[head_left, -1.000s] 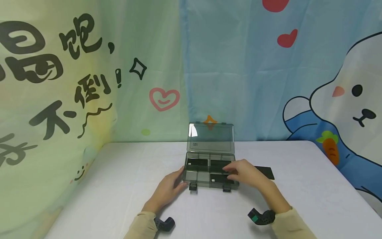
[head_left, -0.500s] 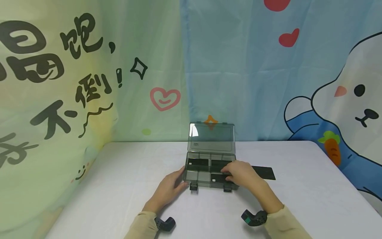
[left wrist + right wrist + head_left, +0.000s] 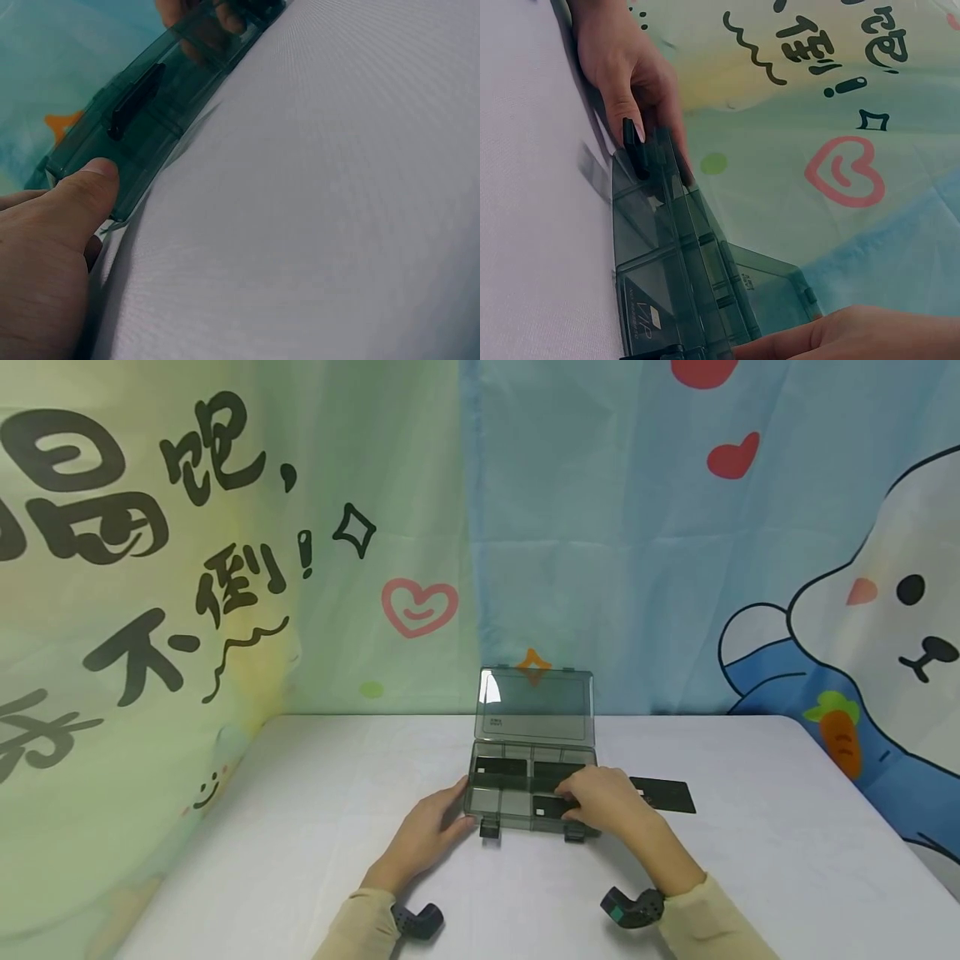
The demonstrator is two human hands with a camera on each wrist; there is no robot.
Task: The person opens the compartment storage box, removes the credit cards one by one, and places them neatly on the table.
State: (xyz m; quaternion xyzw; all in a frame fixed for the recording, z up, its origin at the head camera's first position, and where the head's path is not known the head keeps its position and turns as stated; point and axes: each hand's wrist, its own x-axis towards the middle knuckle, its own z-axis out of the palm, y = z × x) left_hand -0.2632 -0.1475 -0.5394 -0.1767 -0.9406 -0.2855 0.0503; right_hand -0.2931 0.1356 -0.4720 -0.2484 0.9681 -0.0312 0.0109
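Note:
A translucent dark compartment box (image 3: 514,820) stands on the table with its lid (image 3: 534,703) raised. My left hand (image 3: 422,837) holds its front left corner; in the left wrist view the thumb (image 3: 94,176) lies against the front wall. My right hand (image 3: 603,799) reaches over the right side of the box, fingertips in the front right compartment at a black card (image 3: 549,807). Thumb and index are apart; whether they grip that card is hidden. The right wrist view shows VIP lettering on a black card (image 3: 641,315) in the box.
Another black card (image 3: 667,795) lies on the white table (image 3: 337,777) to the right, partly behind my right hand. More dark cards (image 3: 501,768) sit in the back compartments. Two latches (image 3: 490,828) hang at the box front. A printed curtain (image 3: 375,635) stands behind the table.
My right hand has moved slightly left and down into the front right compartment, uncovering more of the card on the table. My left hand keeps its place at the box corner.

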